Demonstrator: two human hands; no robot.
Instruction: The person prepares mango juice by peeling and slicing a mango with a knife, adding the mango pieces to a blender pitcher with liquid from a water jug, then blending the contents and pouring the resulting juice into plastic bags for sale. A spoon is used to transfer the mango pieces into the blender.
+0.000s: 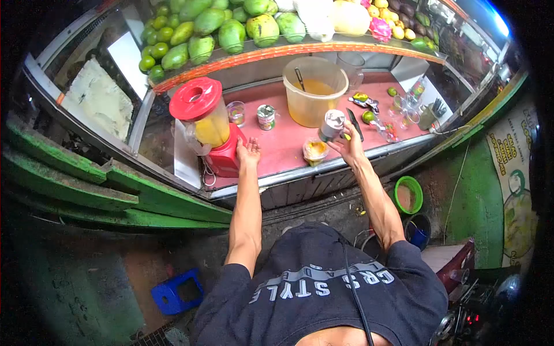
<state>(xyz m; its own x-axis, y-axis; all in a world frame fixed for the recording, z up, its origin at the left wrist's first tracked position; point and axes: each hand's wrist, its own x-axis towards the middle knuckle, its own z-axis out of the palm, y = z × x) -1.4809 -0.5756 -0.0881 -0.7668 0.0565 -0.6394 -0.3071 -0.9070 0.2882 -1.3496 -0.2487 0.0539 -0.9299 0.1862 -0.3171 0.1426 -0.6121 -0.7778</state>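
My left hand [249, 152] is palm up with its fingers spread, beside the red base of a blender [224, 155]. Yellow contents show in the blender jug [212, 130], under a red lid [196, 98]. In my right hand [350, 145] is a metal can [332, 126], held above the pink counter [277, 151]. Just below the can sits a small bag of orange-yellow food [315, 151]. Behind it stands a large tub of orange liquid [309, 104] with a dark handle sticking up inside. A second, opened can [266, 117] and a clear glass [236, 113] stand between blender and tub.
Green mangoes [232, 36] and other fruit fill the shelf above. A knife [355, 124], limes [368, 117] and clear cups [411, 115] lie to the right. Below the counter are a green bucket [416, 187] and, at lower left, a blue stool [167, 301].
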